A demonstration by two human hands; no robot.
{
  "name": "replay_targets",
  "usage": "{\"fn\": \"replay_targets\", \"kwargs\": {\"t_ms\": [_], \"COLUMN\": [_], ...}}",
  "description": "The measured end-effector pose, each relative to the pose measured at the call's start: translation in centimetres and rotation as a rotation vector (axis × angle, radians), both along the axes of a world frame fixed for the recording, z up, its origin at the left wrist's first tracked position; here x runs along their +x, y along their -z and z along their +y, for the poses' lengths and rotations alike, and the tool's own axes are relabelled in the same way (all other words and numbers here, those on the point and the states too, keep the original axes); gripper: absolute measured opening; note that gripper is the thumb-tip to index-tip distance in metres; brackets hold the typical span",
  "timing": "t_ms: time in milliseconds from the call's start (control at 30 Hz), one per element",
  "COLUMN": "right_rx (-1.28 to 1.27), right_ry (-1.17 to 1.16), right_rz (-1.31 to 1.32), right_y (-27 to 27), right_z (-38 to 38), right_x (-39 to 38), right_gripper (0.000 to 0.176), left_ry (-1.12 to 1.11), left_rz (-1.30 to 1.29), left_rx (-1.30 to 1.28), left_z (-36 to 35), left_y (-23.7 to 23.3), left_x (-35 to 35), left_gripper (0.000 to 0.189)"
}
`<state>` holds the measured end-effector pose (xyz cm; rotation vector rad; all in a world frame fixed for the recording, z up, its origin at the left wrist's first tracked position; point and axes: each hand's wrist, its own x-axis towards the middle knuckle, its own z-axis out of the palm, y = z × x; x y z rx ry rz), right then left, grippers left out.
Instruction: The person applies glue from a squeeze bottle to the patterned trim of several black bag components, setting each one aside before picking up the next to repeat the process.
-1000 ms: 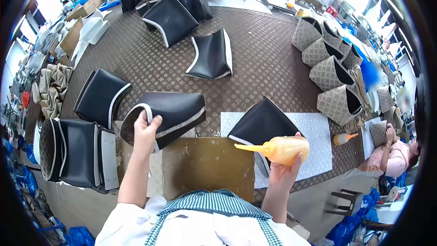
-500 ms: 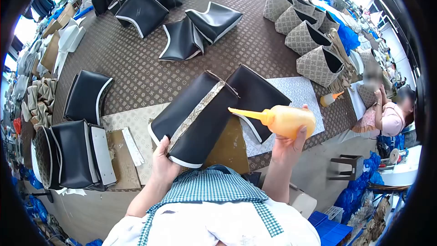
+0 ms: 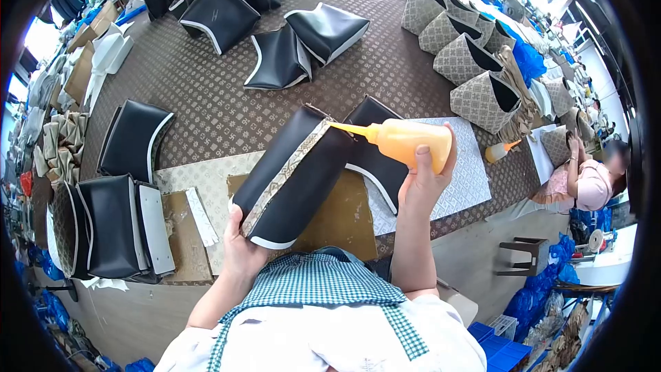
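Note:
My left hand (image 3: 244,246) grips the lower end of a black leather bag panel (image 3: 313,182), which is tilted up over the table. A patterned beige strip (image 3: 286,173) runs along the panel's length, and white trim edges its bottom. My right hand (image 3: 427,180) is wrapped round a squeeze bottle (image 3: 414,146) with orange-yellow contents. The bottle lies sideways, its long nozzle pointing left, with the tip at the upper end of the strip; whether it touches cannot be told. Behind the panel rests another black leather piece (image 3: 379,158) with white trim.
A brown board (image 3: 344,217) and a white patterned sheet (image 3: 461,165) lie on the patterned table (image 3: 206,89). Black bag pieces (image 3: 134,139) stand at left, beige patterned bag bodies (image 3: 485,100) at right. A second glue-type bottle (image 3: 497,153) stands near a seated person (image 3: 589,179).
My right hand has moved the bottle left and up, bringing its nozzle tip to the strip's upper end. The panel in my left hand has shifted slightly and turned.

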<state>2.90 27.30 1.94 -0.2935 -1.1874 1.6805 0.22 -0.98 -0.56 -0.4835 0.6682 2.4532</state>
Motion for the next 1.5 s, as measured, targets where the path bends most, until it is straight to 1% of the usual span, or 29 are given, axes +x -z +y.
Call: {"fn": "replay_targets", "kwargs": {"t_ms": [67, 167, 567, 767, 867, 967, 1167, 1367, 1500], "right_rx": [0.067, 0.062, -0.098, -0.181, -0.201, -0.222, -0.219, -0.211, -0.210], "right_ry": [0.003, -0.005, -0.114, -0.139, -0.172, -0.196, -0.238, -0.267, -0.297], "right_rz": [-0.018, -0.034, -0.042, -0.031, -0.046, -0.039, -0.053, -0.063, -0.067], "right_y": [-0.1, 0.0, 1.6, 2.2, 2.7, 2.6, 2.3, 1.9, 1.8], "right_z": [-0.2, -0.2, 0.2, -0.5, -0.8, -1.3, -2.4, -3.6, -4.3], "right_x": [-0.6, -0.9, -0.6, -0.1, 0.3, 0.5, 1.2, 1.7, 2.1], "right_gripper": [0.061, 0.061, 0.060, 0.060, 0.059, 0.059, 0.062, 0.062, 0.064], "left_ry": [-0.020, -0.040, 0.020, 0.020, 0.001, 0.000, 0.018, 0.047, 0.029], "left_rz": [0.013, 0.008, 0.034, 0.021, -0.032, -0.030, 0.004, -0.002, -0.037], "left_rx": [0.006, -0.018, 0.006, -0.019, -0.102, -0.105, -0.111, -0.039, -0.092], "left_z": [-0.2, -0.2, -0.1, -0.1, 0.2, 0.3, 0.4, 0.6, 0.7], "left_y": [0.4, 0.7, 0.2, 0.3, -0.2, -0.4, -0.3, -0.2, 0.0], "left_x": [-0.1, -0.3, -0.4, -0.3, -0.2, -0.1, -0.1, -0.2, -0.2], "left_gripper": [0.047, 0.049, 0.050, 0.051, 0.052, 0.052, 0.050, 0.050, 0.051]}}
